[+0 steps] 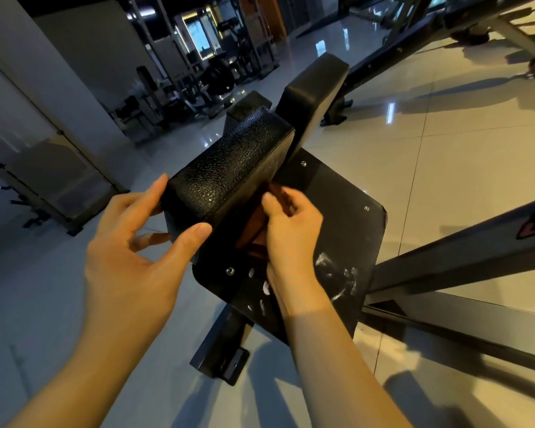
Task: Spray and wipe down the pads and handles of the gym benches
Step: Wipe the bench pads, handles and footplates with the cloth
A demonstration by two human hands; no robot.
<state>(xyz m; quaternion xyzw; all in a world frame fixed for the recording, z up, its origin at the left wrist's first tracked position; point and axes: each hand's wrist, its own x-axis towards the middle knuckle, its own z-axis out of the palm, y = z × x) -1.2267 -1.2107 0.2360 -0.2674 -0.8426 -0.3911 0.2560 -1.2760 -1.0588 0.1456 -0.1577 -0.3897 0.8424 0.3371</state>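
Hands counted: two, both bare, both at the same bench.

Pads counted: two are clearly seen. The near pad [229, 162], black with a grained surface, is set on edge above a flat black base plate [346, 205]. The far pad [312, 91], smooth and black, is tilted upward just behind it. A third dark block [247, 103] is noted behind the two; whether it is a pad cannot be told.

Left hand [130, 251]: the near end of the near pad is gripped, with the thumb laid on the end face and the fingers [161, 185] curled round the left side. The lower fingers are partly hidden under the pad.

Right hand [291, 233]: one brown cloth [252, 225] is pinched between thumb and fingers and held against the right side of the near pad. Most of the cloth is hidden by the hand and by shadow, and its edges are hard to make out.

Screws [366, 208] counted on the base plate: three. White smears [337, 273] are recorded in two patches on the plate, one beside the right wrist and one partly covered by it.

One metal foot [220, 356] is seen below the plate on the glossy tiled floor [445, 134]. One dark frame beam [460, 251] is cut off at the right edge. Background machines are dim and indistinct.
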